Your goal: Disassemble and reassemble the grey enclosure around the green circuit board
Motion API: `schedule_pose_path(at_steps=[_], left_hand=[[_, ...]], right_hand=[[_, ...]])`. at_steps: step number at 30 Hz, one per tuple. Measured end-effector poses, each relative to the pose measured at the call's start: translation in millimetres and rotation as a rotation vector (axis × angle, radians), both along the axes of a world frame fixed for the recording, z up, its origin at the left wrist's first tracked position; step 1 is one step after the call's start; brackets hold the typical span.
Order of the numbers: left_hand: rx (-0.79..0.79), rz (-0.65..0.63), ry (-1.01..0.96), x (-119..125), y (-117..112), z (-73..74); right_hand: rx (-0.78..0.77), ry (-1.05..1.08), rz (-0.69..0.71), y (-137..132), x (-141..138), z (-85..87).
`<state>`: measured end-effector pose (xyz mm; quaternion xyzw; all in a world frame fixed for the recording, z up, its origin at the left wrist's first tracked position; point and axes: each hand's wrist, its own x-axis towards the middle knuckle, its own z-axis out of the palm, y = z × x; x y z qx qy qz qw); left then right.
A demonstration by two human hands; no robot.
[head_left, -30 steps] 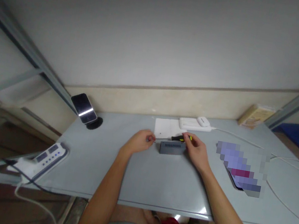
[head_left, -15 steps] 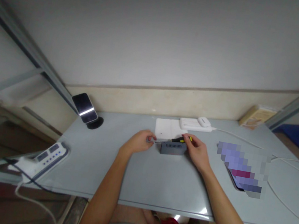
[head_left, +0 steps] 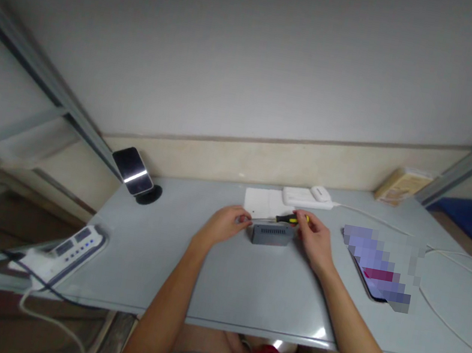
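Observation:
My right hand (head_left: 315, 239) is closed on the black-and-yellow handle of a screwdriver (head_left: 286, 218), whose thin shaft points left above a grey box. The grey box (head_left: 271, 236), with a row of vent slots along its top, stands on the table between my hands. At its left, my left hand (head_left: 227, 224) is closed in a pinch near the screwdriver's tip. A small greyish piece shows between those fingers, too small to name. Whether the tip touches it, I cannot tell. Behind the box lies a white sheet (head_left: 259, 200).
A white power strip (head_left: 298, 197) with a small white case (head_left: 320, 194) on it sits at the back. A phone (head_left: 377, 268) lies at right, another phone (head_left: 133, 170) stands on a holder at left. A white socket block (head_left: 66, 256) sits at the front left. Cables cross the right side.
The screwdriver has shifted slightly right in my right hand. My left hand has moved a little right, closer to the box. The box stays about where it was.

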<state>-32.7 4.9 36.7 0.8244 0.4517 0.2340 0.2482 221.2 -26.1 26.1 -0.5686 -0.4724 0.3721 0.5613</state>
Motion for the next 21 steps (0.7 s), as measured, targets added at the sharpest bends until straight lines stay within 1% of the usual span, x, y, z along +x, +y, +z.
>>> schedule_pose_path(at_steps=[6, 12, 17, 21], left_hand=[[0.047, 0.023, -0.043, 3.3, -2.0, 3.2], [0.101, 0.039, 0.001, 1.7, -1.9, 4.6], [0.164, 0.001, 0.071, 3.1, -1.4, 4.5], [0.241, -0.039, 0.111, 8.2, -3.9, 5.3]], right_hand=[[-0.026, 0.039, -0.013, -1.7, -0.6, 2.9], [0.022, -0.003, -0.033, -3.0, -1.9, 4.2], [0.065, -0.037, -0.036, -3.7, -1.2, 8.4], [0.115, -0.089, -0.034, -6.1, 1.1, 19.4]])
